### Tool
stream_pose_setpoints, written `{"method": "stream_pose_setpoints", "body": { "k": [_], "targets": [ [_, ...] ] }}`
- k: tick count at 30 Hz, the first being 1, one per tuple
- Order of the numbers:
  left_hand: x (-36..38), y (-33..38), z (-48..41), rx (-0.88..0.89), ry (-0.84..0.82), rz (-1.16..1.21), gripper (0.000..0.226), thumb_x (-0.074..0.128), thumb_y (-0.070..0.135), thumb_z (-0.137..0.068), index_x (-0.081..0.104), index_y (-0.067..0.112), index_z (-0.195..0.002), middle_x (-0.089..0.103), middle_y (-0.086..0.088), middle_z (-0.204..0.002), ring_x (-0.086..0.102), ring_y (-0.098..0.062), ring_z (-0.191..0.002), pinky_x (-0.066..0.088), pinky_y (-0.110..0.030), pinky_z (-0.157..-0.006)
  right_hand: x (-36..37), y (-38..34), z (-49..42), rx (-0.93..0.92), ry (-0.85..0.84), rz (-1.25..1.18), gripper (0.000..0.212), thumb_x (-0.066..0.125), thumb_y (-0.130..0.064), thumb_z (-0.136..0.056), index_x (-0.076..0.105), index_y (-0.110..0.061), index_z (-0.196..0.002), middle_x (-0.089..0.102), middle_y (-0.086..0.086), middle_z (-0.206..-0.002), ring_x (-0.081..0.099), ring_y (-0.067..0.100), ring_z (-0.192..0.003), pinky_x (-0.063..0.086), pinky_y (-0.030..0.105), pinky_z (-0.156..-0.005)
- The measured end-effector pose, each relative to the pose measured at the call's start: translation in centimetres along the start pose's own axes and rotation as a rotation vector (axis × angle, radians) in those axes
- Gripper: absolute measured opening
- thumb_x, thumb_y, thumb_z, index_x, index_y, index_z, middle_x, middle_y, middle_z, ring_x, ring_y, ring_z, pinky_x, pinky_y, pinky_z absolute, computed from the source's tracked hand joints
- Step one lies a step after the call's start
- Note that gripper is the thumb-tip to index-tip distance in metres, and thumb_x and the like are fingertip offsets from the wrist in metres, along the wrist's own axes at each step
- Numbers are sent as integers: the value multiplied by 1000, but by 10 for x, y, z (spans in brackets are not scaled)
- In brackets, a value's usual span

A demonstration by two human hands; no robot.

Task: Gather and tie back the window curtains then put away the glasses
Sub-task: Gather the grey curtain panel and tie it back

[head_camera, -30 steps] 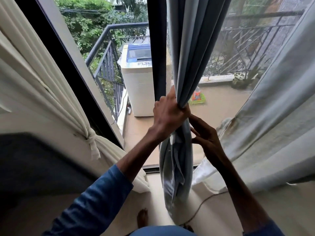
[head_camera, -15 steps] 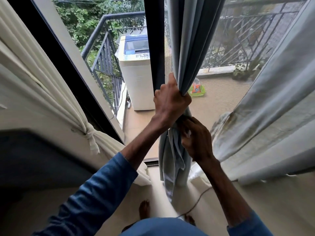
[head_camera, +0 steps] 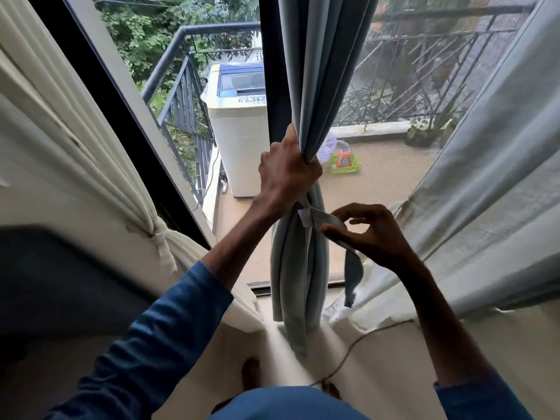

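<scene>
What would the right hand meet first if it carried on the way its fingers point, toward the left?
Probably the gathered blue-grey curtain that the left hand grips; the right hand already pinches the tie strip beside it. Depth is uncertain.

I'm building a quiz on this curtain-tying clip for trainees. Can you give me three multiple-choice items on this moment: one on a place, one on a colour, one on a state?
1. Where does the left hand hold the blue-grey curtain?
A. At its bottom hem
B. Around the gathered bunch, above the tie-back strap
C. At the curtain rod

2. What colour is the tied curtain at the left of the window?
A. Cream
B. Red
C. Black

3. What state is the strap in?
A. Knotted tight around the curtain
C. Lying on the floor
B. Loose, its free end hanging from the right hand

Answers: 1 B, the fist closes around the bunch just above the strap. 2 A, its folds are cream. 3 B, the end dangles below the fingers, not yet fastened.
</scene>
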State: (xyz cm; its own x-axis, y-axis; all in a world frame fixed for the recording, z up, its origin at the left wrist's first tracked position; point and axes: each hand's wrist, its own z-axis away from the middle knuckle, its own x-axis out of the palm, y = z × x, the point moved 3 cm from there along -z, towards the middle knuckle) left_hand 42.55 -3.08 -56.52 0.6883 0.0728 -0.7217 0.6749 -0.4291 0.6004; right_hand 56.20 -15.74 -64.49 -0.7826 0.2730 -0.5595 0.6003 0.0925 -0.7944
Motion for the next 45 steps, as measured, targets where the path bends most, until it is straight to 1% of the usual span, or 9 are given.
{"method": "stream_pose_setpoints", "body": {
  "k": [5,14,17,22,26,32,37,41,45],
  "targets": [
    [-2,0,0,25,-19,6,37,53,22,-80,52,14,-116,53,-3,-74,47,-32,-68,36,-32,-64,-27,6,6,13,23,-62,12,83,-31,-84,80,-20,-79,75,-1,-68,73,25,-72,54,43,-67],
    [2,7,14,128,-84,38,19,54,22,-82,48,17,-99,47,4,-67,46,-28,-65,34,-31,-65,-52,19,-7,2,269,182,14,80,-32,-81,81,-21,-90,76,-10,-89,64,-7,-87,44,14,-79],
    [0,9,21,166,-102,52,17,55,21,-82,40,22,-89,53,-4,-71,44,-30,-68,37,-35,-66,-49,23,-21,-29,306,260,27,69,-45,-79,81,-24,-93,75,-4,-99,67,12,-101,47,32,-94],
    [-1,4,25,185,-125,51,19,58,21,-83,39,25,-80,39,7,-57,42,-26,-65,30,-30,-66,-22,26,-48,54,352,320,15,78,-34,-80,80,-28,-93,67,8,-102,59,28,-106,29,22,-86],
    [-3,0,24,187,-133,28,16,58,27,-85,42,26,-81,51,3,-65,51,-30,-68,30,-30,-64,4,13,-60,75,378,152,18,78,-27,-77,79,-24,-95,65,11,-98,57,17,-99,50,37,-87],
    [-8,-11,27,191,-119,56,18,59,27,-85,42,25,-79,42,8,-60,55,-31,-69,32,-31,-64,29,15,-63,313,269,-76,47,80,-24,-85,61,-4,-124,68,6,-102,69,15,-86,55,26,-81],
    [-7,-9,28,209,-101,66,14,61,29,-88,48,22,-85,44,11,-65,44,-19,-65,29,-28,-65,35,14,-56,302,430,-53,28,77,-24,-86,72,-8,-109,74,2,-96,70,11,-83,54,18,-75],
    [-7,-9,28,226,-88,58,12,61,29,-89,53,20,-90,43,11,-63,42,-16,-64,27,-27,-62,35,12,-58,221,237,-86,14,67,-22,-93,79,-15,-93,77,-4,-86,67,-7,-77,54,19,-74],
    [-7,-13,25,231,-111,66,17,60,29,-90,45,24,-83,40,14,-58,41,-12,-57,29,-26,-63,31,10,-60,288,32,-403,32,49,-21,-105,73,-1,-99,75,18,-103,73,21,-95,58,40,-85]
  ]
}}
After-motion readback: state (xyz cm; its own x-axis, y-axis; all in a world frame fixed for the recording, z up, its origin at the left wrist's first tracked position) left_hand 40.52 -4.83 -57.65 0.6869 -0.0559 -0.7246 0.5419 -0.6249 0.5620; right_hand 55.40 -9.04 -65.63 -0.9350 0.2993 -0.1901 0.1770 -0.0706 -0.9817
